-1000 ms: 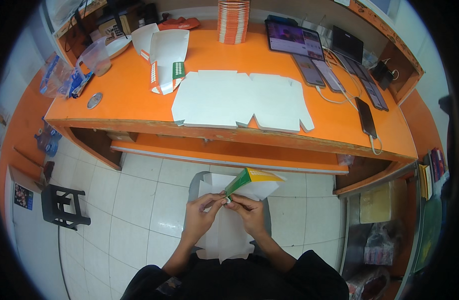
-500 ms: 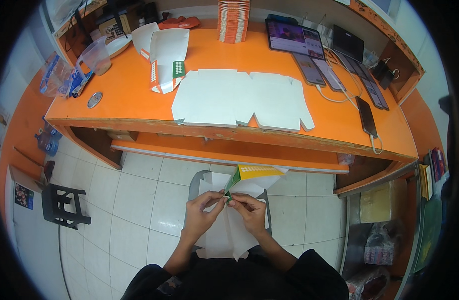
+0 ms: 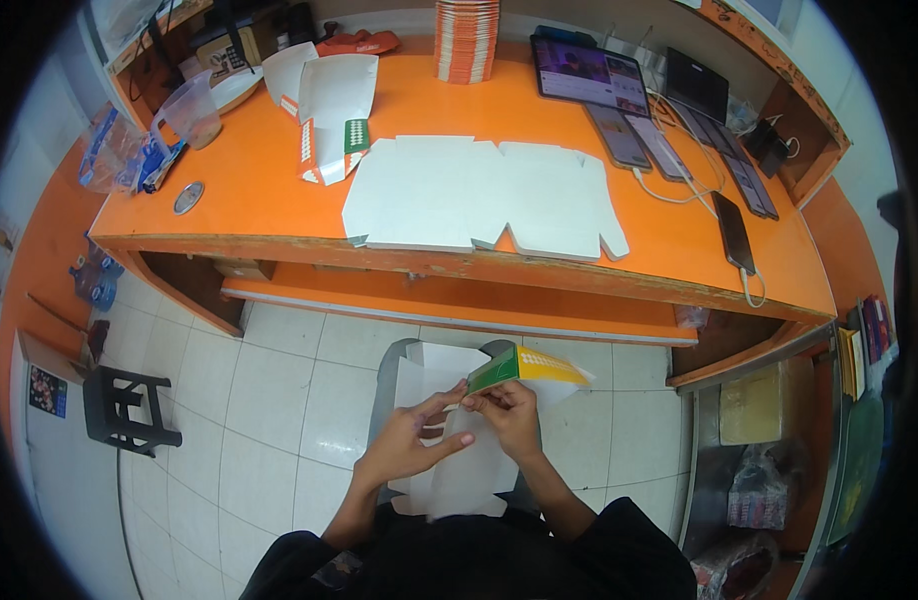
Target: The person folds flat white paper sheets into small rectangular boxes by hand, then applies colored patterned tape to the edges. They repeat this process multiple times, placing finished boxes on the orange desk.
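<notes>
Orange desk point(image 3: 264, 190), clear tub point(image 3: 191, 110), handheld carton point(image 3: 494, 373)

Left fingers point(image 3: 440, 402) spread, right fingers point(image 3: 492, 407) pinched

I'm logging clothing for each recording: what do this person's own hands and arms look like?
The left hand and right hand are bare, with no gloves or watch visible. The left sleeve and right sleeve are black and loose, leaving the forearms uncovered.

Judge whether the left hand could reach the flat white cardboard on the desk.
Probably yes: the flat white cardboard lies along the near edge of the desk, ahead of the left hand, its front uncovered.
</notes>
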{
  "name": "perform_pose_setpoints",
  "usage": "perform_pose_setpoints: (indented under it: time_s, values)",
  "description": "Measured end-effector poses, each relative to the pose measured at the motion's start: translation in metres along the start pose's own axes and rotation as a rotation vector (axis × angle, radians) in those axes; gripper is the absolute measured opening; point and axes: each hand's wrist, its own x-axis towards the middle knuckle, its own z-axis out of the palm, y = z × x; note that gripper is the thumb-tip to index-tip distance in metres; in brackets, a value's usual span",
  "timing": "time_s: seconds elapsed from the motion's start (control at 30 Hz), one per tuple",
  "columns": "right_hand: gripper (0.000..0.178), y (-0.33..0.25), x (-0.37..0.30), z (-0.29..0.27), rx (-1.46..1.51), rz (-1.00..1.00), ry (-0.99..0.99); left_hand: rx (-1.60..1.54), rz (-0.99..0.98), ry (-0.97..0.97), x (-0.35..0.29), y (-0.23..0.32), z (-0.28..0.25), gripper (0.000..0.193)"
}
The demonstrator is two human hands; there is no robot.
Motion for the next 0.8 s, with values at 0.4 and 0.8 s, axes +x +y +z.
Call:
perform_pose_setpoints:
  time_s: [0.4,0.8]
  values:
    - [0.056,-0.006,0.014,0.008,-0.315,-0.113,-0.063,0.237,0.071,0.325,0.006,-0.05,0.013,0.057]
    - [0.022,0.036,-0.011,0.024,-0.164,0.385,-0.4,0.163,-0.246,0.405,0.006,-0.084,-0.002,0.028]
